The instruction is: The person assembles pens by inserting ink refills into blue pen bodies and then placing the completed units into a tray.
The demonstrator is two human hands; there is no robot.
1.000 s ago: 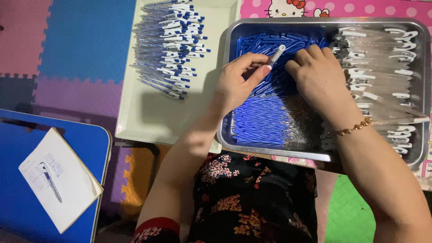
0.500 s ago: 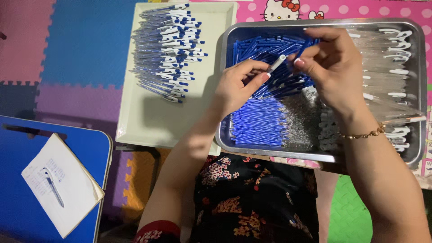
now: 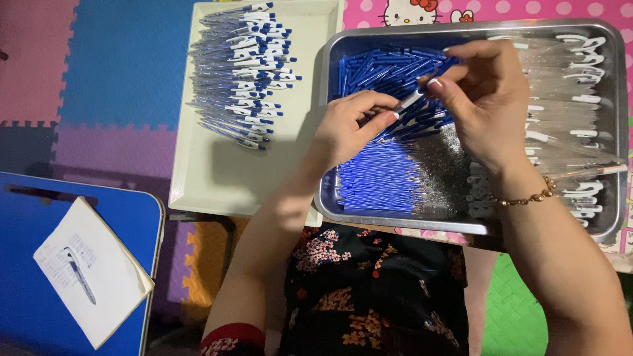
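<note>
Over the metal tray both hands meet on one pen part. My left hand pinches a clear pen barrel between thumb and fingers. My right hand grips the barrel's other end with its fingertips. Beneath them lie blue pen refills in a flat stack and blue parts heaped at the tray's far left. Clear barrels with white clips fill the tray's right side. A pile of small springs sits in the middle of the tray.
A cream tray to the left holds a stack of finished blue-and-white pens. A blue table at lower left carries a white notepad with a pen on it. Coloured foam mats cover the floor.
My right hand lifted from the tray's parts and rose toward the far edge, joining the left on the barrel. The left hand stayed almost in place.
</note>
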